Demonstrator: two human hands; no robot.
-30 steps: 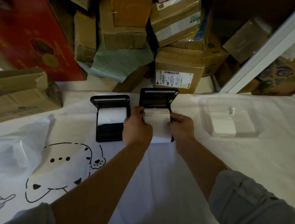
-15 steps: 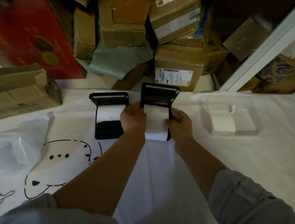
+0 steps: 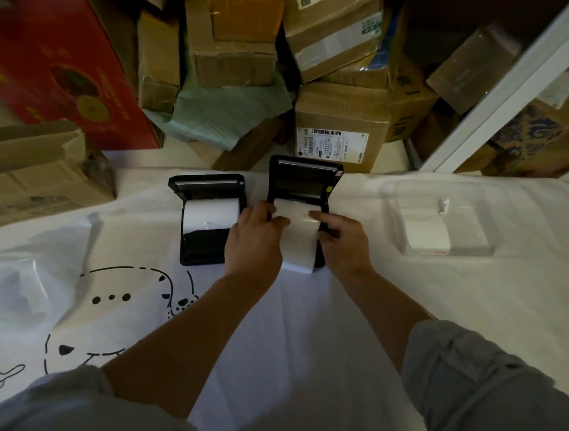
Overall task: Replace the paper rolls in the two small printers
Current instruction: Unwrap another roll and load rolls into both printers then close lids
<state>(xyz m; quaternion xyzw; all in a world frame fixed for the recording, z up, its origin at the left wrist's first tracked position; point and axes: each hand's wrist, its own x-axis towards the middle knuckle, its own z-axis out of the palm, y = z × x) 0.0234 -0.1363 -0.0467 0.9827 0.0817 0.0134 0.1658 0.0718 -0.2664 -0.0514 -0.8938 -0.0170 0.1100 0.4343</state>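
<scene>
Two small black printers stand side by side on the white cloth, both with lids up. The left printer holds a white paper roll in its bay. The right printer has a strip of white paper drawn out over its front. My left hand grips the right printer's left side, thumb on the paper. My right hand holds the printer's right side, its fingers pressing the paper near the bay. The roll inside the right printer is hidden.
A clear plastic tray with a white paper roll lies to the right. A crumpled plastic bag lies at left. Stacked cardboard boxes and a red box crowd the far edge. A white frame bar slants at right.
The right printer has tilted up and shifted slightly, its lid leaning forward. Both hands have slid inward on the paper strip, closer to the bay. The left printer has not moved.
</scene>
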